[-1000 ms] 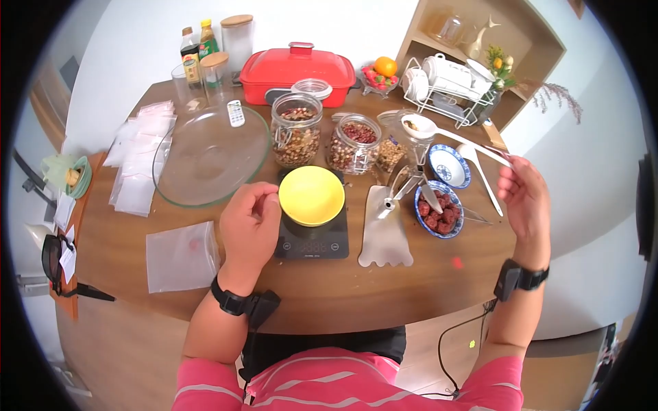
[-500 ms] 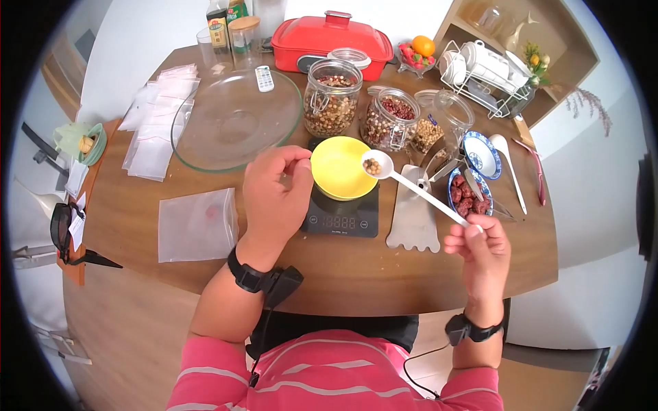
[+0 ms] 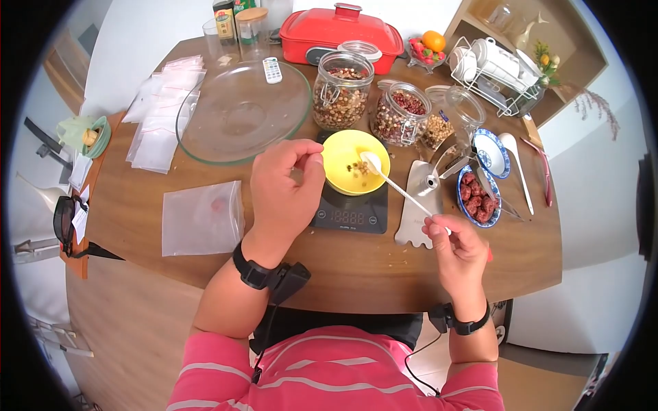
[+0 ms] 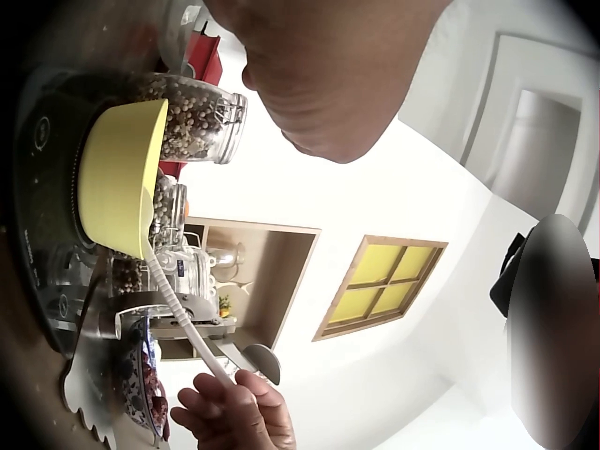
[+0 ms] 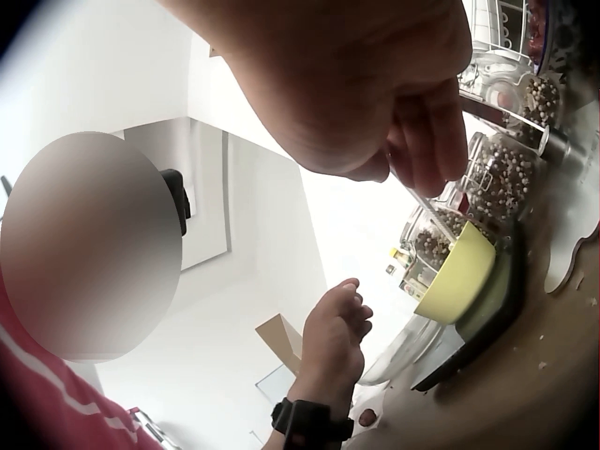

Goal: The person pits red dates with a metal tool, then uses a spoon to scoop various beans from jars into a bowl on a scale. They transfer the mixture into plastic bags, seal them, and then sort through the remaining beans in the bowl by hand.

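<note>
My right hand (image 3: 460,257) pinches the end of a long-handled white spoon (image 3: 411,197). The spoon's head is tilted inside a yellow bowl (image 3: 336,179), beside a small heap of mixed beans (image 3: 358,168). Under the bowl is a black kitchen scale (image 3: 349,219) with a lit display. My left hand (image 3: 284,185) is raised at the bowl's left side, fingers loosely curled, holding nothing that shows. The left hand (image 5: 333,328) appears apart from the bowl (image 5: 461,279) in the right wrist view.
Behind the bowl stand open glass jars of beans (image 3: 343,99). A metal scraper (image 3: 416,219) and a blue-patterned bowl of dark red dried fruit (image 3: 482,203) lie right. A glass plate (image 3: 243,120) and a plastic bag (image 3: 202,222) are left; farther back is a red cooker (image 3: 336,38).
The right hand has brought the spoon left from the jars over to the yellow bowl and tipped it. Beans now lie in the bowl. The left hand stays beside the bowl.
</note>
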### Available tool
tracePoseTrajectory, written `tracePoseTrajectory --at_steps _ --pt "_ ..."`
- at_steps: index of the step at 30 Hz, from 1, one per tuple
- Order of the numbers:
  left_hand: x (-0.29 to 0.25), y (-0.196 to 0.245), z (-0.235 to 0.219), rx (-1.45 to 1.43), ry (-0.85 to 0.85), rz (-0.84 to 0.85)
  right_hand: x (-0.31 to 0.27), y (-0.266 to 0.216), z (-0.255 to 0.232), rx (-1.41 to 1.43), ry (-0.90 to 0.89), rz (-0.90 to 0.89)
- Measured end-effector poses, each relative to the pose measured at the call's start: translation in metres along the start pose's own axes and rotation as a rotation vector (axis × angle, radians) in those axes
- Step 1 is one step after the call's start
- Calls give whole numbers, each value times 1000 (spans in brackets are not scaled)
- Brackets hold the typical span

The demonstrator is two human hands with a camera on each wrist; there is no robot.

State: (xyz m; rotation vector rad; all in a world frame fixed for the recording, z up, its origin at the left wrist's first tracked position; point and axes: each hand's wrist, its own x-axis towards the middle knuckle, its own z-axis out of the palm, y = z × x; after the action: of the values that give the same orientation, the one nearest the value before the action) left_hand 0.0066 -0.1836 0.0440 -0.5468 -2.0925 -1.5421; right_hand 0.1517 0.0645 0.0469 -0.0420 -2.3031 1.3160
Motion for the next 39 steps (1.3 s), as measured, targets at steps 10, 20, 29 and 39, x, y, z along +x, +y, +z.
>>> tracePoseTrajectory --at_steps 10,20,29,39 --pt "-1 -1 1 6 0 23 2 -53 -51 -407 325 -447" --pt "-5 -2 3 -23 -3 10 122 -8 -122 -116 410 62" --pt "-3 -6 3 1 -23 23 152 18 -106 67 307 190" --pt "-5 0 2 21 1 36 18 -4 -16 -354 -305 -268"
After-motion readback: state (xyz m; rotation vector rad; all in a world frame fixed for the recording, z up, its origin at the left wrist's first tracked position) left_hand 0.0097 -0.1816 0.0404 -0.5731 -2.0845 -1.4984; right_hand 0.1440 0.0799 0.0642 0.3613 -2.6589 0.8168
